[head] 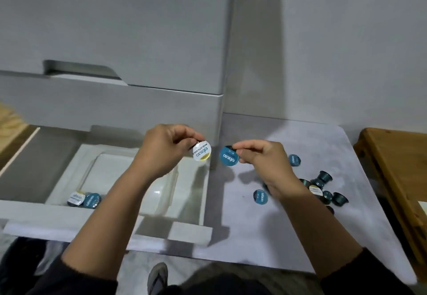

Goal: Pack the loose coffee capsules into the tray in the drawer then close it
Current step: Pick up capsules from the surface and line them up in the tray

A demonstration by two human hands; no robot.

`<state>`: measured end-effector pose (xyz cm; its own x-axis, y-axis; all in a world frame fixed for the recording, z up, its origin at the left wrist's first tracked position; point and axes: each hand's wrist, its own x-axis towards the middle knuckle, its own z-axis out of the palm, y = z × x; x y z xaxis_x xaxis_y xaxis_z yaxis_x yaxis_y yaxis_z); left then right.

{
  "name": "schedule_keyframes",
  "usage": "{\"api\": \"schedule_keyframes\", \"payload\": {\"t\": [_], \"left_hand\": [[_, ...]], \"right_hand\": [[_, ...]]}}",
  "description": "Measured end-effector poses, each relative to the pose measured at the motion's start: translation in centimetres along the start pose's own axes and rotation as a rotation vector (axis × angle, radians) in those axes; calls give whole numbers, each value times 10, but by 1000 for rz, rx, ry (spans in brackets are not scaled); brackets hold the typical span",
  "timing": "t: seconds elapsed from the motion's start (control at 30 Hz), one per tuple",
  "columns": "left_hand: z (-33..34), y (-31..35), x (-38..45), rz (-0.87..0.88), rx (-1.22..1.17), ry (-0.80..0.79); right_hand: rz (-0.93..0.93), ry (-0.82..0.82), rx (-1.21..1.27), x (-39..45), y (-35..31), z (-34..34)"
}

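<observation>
My left hand (165, 148) pinches a white-lidded capsule (201, 152) above the right end of the clear tray (115, 163), which lies in the open bottom drawer (69, 222). Just right of the drawer, my right hand (263, 158) pinches a blue-lidded capsule (229, 155) over the grey mat (265, 237). Two capsules, one white-lidded (75, 199) and one blue-lidded (92, 200), sit in the tray's near left corner. Several loose capsules (323, 188) lie on the mat to the right, among them a blue-lidded one (261, 197) near my right wrist.
The white drawer unit (115, 40) has closed drawers above the open one. A wooden piece of furniture (397, 174) borders the mat on the right. A wooden floor strip (11, 130) shows at the left. My foot (158, 276) is at the bottom.
</observation>
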<state>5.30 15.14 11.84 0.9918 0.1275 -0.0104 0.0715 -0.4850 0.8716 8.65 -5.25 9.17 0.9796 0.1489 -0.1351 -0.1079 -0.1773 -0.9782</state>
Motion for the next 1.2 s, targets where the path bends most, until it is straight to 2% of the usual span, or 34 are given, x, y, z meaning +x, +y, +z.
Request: {"api": "schedule_keyframes", "payload": {"t": [0.27, 0.4, 0.5, 0.67, 0.83, 1.2], "left_hand": [[-120, -106, 16, -40, 367, -250], [-146, -155, 27, -79, 408, -424], [-151, -182, 32, -92, 425, -553], [-150, -208, 34, -75, 443, -677], [-149, -217, 37, -62, 467, -756], [-149, -224, 37, -66, 483, -808]], "right_hand": [[94, -302, -266, 22, 2, 144], [134, -422, -389, 37, 15, 206], [211, -453, -475, 44, 27, 234], [275, -491, -548, 46, 45, 261], [251, -561, -652, 45, 54, 269], [350, -630, -707, 46, 57, 275]]}}
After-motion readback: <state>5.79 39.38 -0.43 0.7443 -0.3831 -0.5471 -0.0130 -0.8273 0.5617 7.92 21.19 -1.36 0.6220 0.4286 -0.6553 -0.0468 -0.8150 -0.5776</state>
